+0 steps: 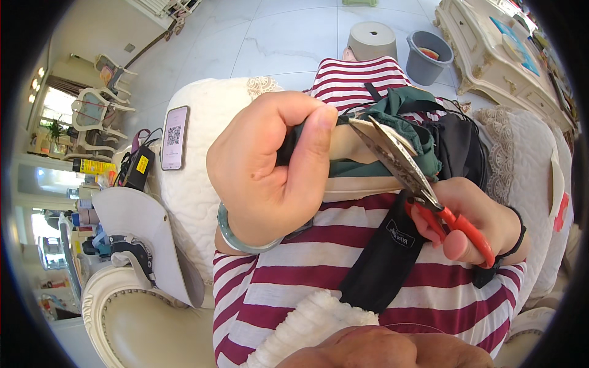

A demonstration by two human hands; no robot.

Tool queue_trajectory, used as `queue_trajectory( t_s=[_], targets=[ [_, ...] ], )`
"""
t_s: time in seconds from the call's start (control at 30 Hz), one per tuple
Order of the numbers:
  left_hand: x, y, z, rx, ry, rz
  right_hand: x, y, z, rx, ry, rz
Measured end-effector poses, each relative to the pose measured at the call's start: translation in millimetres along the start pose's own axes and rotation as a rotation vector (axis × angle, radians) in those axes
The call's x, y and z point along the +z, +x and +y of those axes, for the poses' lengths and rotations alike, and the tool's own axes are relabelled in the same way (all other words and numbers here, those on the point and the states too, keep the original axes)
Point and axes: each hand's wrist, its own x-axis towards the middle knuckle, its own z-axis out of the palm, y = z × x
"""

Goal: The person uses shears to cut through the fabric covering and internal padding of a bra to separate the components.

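My left hand (276,159) is closed, thumb pressed against the curled forefinger, with dark fabric showing inside the fist. Exactly what the fingertips pinch is hidden. In my right hand (472,211) I hold scissors (412,178) with red handles, thumb and fingers through the loops. Their blades are parted and point up and left, over the dark green fabric (423,138) with cream parts that lies across my lap. Whether the blades touch the fabric, I cannot tell. A wide black strap (383,264) with a small label runs down my striped shirt. Black fabric (457,147) bunches at the right.
A phone (175,138) lies on the cream quilted cover at left, near a black device (136,167). A pale sun visor (144,236) rests by the chair arm (116,288). Ahead stand a stool (372,40), a grey bucket (423,70) and a carved cabinet (491,61).
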Motion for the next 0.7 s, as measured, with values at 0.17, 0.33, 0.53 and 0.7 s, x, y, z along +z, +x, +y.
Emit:
queue_trajectory(
  t_s=[0.17,0.33,0.53,0.7],
  targets=[
    [-2,-2,1,0.006,-0.006,0.006,0,0,-4,0.035,-0.01,-0.007],
    [-5,-6,10,-0.114,-0.033,-0.056,1,2,-5,0.004,-0.03,-0.004],
    [-3,-6,5,-0.105,-0.105,-0.065,2,3,3,-0.06,-0.038,0.0],
    [-3,-6,9,-0.164,-0.194,-0.055,5,5,19,-0.191,-0.005,0.068]
  ],
)
